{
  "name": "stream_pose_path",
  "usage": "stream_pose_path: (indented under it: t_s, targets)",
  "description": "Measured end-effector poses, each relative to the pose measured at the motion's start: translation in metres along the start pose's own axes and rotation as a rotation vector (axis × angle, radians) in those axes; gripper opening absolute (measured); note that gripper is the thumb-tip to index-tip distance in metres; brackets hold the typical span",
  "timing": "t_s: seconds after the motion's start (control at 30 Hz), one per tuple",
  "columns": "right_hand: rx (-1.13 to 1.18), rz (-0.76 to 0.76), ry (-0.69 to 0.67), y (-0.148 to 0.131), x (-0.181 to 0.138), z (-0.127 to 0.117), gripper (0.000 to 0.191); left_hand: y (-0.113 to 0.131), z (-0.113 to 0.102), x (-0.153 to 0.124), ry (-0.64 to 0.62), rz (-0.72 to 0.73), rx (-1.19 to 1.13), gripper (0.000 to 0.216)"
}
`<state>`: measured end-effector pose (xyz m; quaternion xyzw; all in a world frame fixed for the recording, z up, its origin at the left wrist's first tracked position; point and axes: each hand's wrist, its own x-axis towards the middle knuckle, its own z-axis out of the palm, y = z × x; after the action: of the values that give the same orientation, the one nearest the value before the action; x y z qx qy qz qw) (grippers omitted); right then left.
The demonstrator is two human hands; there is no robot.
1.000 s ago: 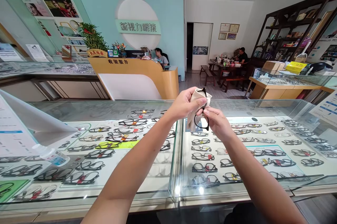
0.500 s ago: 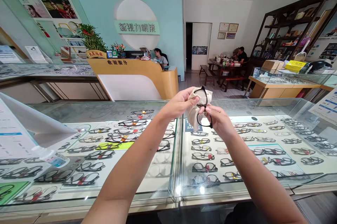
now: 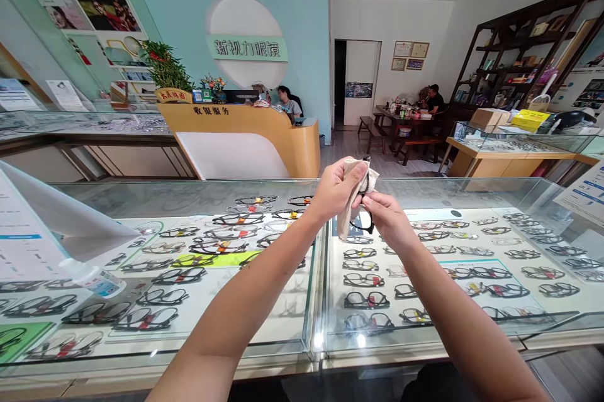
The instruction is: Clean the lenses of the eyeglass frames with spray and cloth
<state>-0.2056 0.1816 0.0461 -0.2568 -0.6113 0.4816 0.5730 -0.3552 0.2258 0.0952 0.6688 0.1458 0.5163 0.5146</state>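
Above a glass display counter (image 3: 302, 191) I hold a pair of black-framed glasses (image 3: 364, 222) upright. My left hand (image 3: 337, 188) is closed around a beige cleaning cloth (image 3: 348, 208), pressing it over the upper lens. My right hand (image 3: 384, 216) pinches the lower part of the frame. Most of the upper lens is hidden by the cloth and my fingers.
Rows of eyeglass frames (image 3: 365, 300) lie under the counter glass. A small spray bottle (image 3: 92, 278) lies on the counter at the left beside a tilted sign (image 3: 28, 226). A person sits behind the reception desk (image 3: 245, 138); another sits at a table (image 3: 406, 122) at the back.
My left hand has closed the cloth further over the upper lens, which showed half a second ago. Both hands and the glasses have dropped slightly.
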Motion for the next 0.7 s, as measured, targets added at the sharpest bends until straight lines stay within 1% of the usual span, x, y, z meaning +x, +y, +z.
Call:
stream_pose_path:
  t_s: [0.07,0.2,0.33,0.4,0.53,0.6,0.7]
  targets:
    - [0.003,0.007,-0.004,0.001,0.000,-0.001,0.033,0.001,-0.002,0.001,0.007,-0.021,0.003,0.056]
    - [-0.009,0.009,0.029,0.000,0.002,-0.004,0.035,0.003,-0.012,0.004,-0.041,-0.066,0.017,0.058]
    - [-0.015,-0.001,0.074,-0.007,0.002,-0.002,0.038,0.007,-0.023,0.006,-0.063,-0.053,0.080,0.057]
    - [0.006,0.011,0.093,-0.010,0.002,-0.001,0.038,0.009,-0.025,0.006,-0.111,-0.051,0.074,0.052]
    - [0.068,0.023,0.088,-0.010,0.002,-0.001,0.035,0.010,-0.023,0.002,-0.235,-0.082,0.007,0.049]
    - [0.087,0.025,0.067,-0.007,0.002,-0.002,0.033,0.008,-0.021,0.001,-0.242,-0.091,-0.002,0.048]
    - [0.074,0.024,0.028,-0.003,0.001,-0.003,0.034,0.004,-0.016,0.001,-0.202,-0.087,0.005,0.047]
